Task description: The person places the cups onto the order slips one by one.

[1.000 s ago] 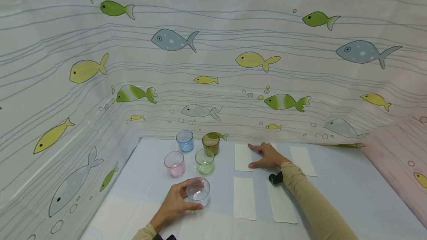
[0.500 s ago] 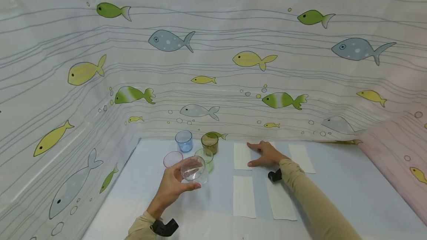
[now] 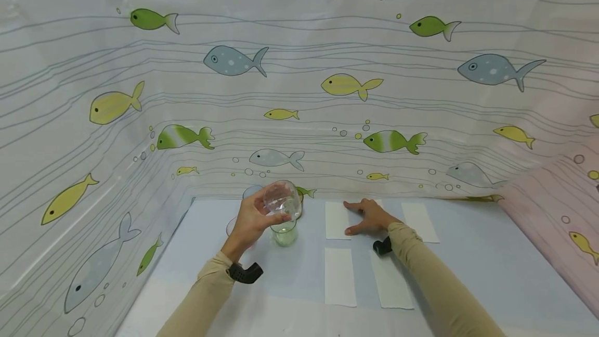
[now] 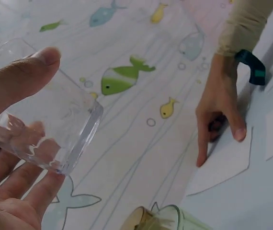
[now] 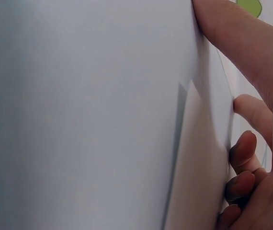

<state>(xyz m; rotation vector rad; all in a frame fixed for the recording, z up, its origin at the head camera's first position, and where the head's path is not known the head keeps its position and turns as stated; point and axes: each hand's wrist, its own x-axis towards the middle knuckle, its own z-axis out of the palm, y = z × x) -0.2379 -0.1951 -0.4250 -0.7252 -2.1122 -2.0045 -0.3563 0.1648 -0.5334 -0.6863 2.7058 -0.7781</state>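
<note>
My left hand (image 3: pixel 250 222) grips a clear plastic cup (image 3: pixel 282 199) between thumb and fingers, raised and tilted above the table. In the left wrist view the cup (image 4: pixel 62 105) has nothing in it. Behind and below it stand a green cup (image 3: pixel 284 236), a brown cup (image 3: pixel 301 207), a blue cup (image 3: pixel 251 191) and a pink cup (image 3: pixel 230 226), partly covered by the hand and the clear cup. My right hand (image 3: pixel 374 217) rests at the back, thumb and index finger spread, fingertips at a white paper strip (image 3: pixel 336 222); its other fingers are bent under.
More white paper strips lie on the pale blue table: one at front left (image 3: pixel 340 277), one at front right (image 3: pixel 392 285), another at back right (image 3: pixel 421 222). A fish-printed curtain (image 3: pixel 318 134) rises along the back and both sides.
My left hand has lifted the clear cup off the table and moved it away from me, tilting it, over the other cups. The right hand has stayed in place.
</note>
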